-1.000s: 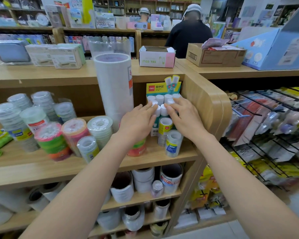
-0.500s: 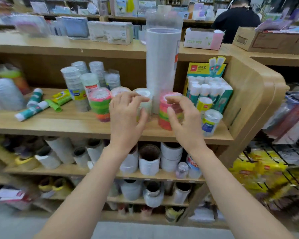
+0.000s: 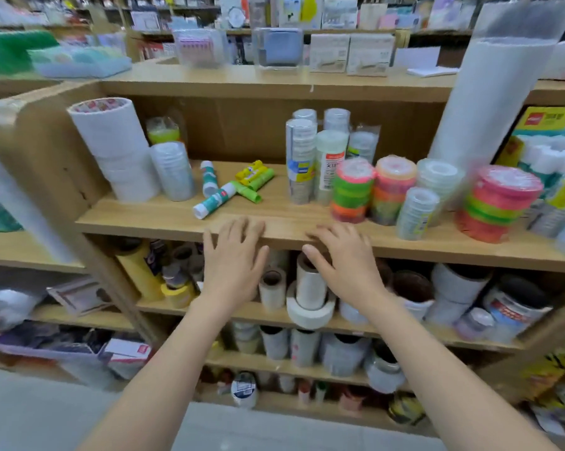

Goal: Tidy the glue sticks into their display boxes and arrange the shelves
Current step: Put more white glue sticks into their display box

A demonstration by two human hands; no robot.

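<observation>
**Both hands empty at the shelf's front edge**

Head view: the left hand and the right hand reach side by side toward the wooden shelf, palms down. On each hand the fingers are spread wide and nearly straight, and neither has hold of anything. The left fingertips lie over the shelf's front lip, and the right fingertips do the same, just beside them. Motion blur hides whether they actually touch the wood. The loose glue sticks lie scattered flat on the shelf just beyond the left hand, white-and-teal ones crossed with green and yellow ones. The glue stick display box, packed with white caps, stands at the far right end, well apart from both hands. Stacks of coloured tape rolls stand between, just beyond the right hand.
</observation>
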